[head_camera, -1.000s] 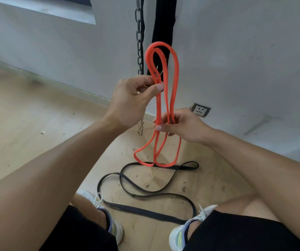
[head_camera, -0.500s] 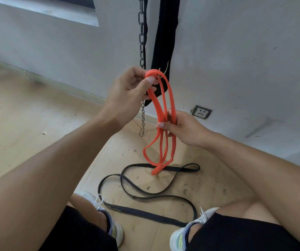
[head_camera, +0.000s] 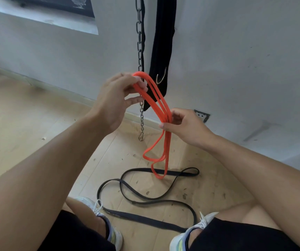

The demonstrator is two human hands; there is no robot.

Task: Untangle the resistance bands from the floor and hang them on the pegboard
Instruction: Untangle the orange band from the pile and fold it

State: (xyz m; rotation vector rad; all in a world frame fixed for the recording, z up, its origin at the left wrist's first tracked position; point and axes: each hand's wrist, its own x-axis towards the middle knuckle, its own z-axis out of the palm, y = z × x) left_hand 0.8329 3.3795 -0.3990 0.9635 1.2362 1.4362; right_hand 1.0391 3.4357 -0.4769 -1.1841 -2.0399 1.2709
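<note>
An orange resistance band [head_camera: 156, 104], folded into several strands, stretches between my two hands in front of the white wall. My left hand [head_camera: 116, 98] pinches its upper bend at chest height. My right hand [head_camera: 183, 125] grips the bundled strands lower down, and two loose loops hang below it. A black resistance band [head_camera: 145, 196] lies in loose curves on the wooden floor between my feet. The pegboard is not in view.
A metal chain [head_camera: 140, 51] with a clip at its end and a black strap [head_camera: 163, 42] with a steel hook hang against the wall just behind my hands. A wall socket [head_camera: 201, 115] sits low on the right. My white shoes [head_camera: 109, 230] flank the black band.
My left hand has drawn the top of the orange band down and to the left, so the tall upper loop has collapsed. The lower loops now hang longer below my right hand.
</note>
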